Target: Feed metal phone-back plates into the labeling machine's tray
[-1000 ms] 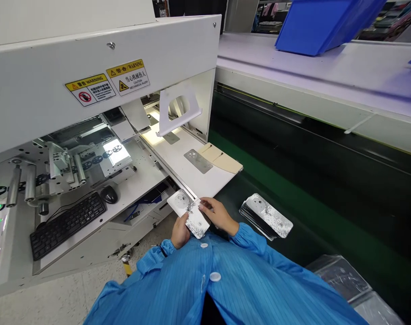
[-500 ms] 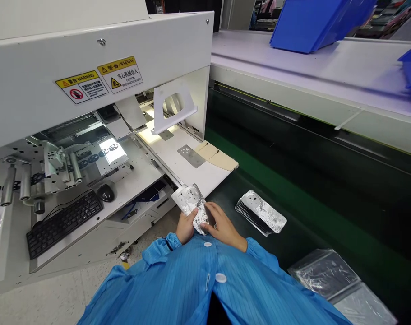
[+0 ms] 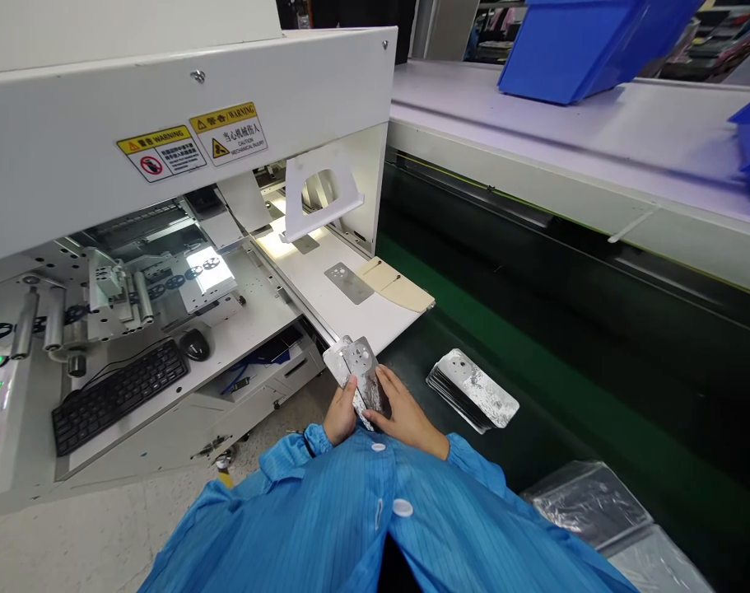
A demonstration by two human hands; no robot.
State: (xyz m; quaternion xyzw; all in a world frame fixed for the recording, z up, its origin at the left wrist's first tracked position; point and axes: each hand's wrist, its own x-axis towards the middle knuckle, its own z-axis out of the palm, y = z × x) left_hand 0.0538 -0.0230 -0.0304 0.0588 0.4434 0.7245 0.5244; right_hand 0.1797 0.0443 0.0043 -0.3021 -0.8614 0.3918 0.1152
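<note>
Close to my body I hold a few thin silvery phone back panels (image 3: 367,372) with camera holes near their upper end. They overlap and are slightly fanned. My left hand (image 3: 341,412) grips them along the left edge, thumb on top. On the other side, my right hand (image 3: 407,416) has its fingers round the right edge and its thumb near the lower end. To the right, a stack of similar panels (image 3: 473,389) rests on the dark green belt (image 3: 572,371). A single grey panel (image 3: 348,283) lies flat on the machine's white platform (image 3: 331,309).
The white machine (image 3: 183,91) with warning labels stands at left and ahead. A black keyboard (image 3: 120,395) and mouse (image 3: 194,345) sit on its ledge. Clear plastic-wrapped packs (image 3: 590,502) lie at lower right. A blue bin (image 3: 565,49) stands on the shelf (image 3: 449,91) behind.
The upper held panel has tilted and slid right over the one beneath, now looking darker and more fanned out. Both hands stay on the panels. The view has shifted slightly.
</note>
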